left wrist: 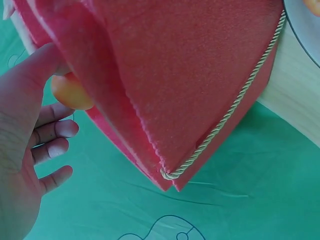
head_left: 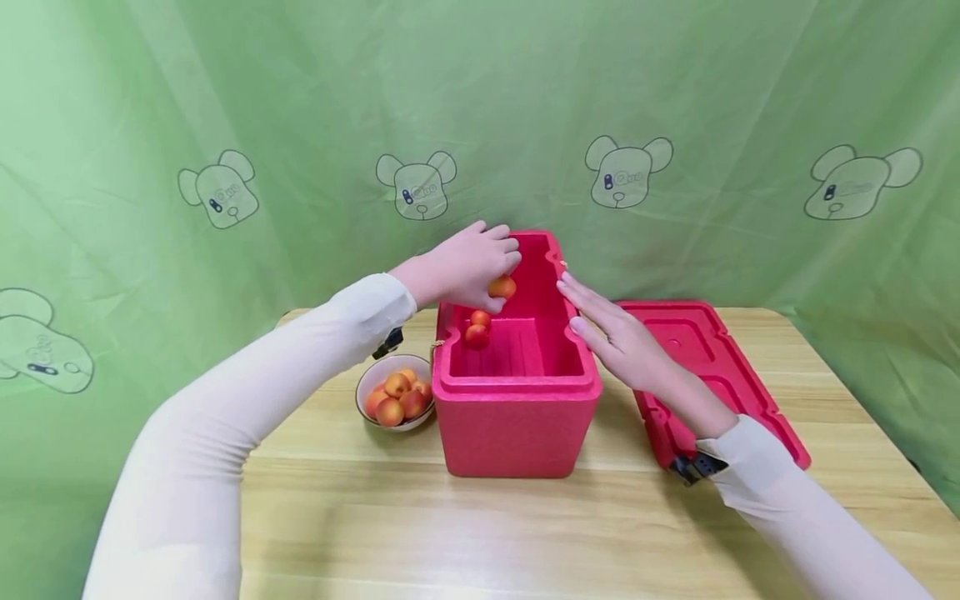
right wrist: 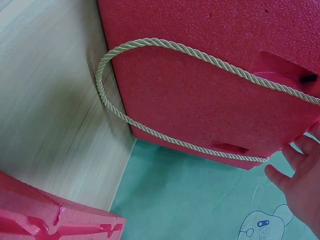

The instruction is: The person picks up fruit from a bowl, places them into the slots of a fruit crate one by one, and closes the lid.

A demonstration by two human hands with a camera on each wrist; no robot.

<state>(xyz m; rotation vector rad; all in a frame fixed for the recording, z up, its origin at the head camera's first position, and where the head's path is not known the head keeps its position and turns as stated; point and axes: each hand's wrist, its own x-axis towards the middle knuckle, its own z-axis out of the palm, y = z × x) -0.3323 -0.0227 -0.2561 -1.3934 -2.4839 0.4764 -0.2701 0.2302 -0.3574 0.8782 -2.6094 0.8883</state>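
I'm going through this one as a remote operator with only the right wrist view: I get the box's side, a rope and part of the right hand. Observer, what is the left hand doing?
Observer: The left hand holds a fruit at the opening of the box.
Operator: I can't see into the box from here. Is anything lying inside?
Observer: Yes, at least two more fruits, near the wall on the left hand's side.
Operator: Are there any outside the box, on the side I can't see?
Observer: Yes, a bowl with several in it stands on the table, left of the box.
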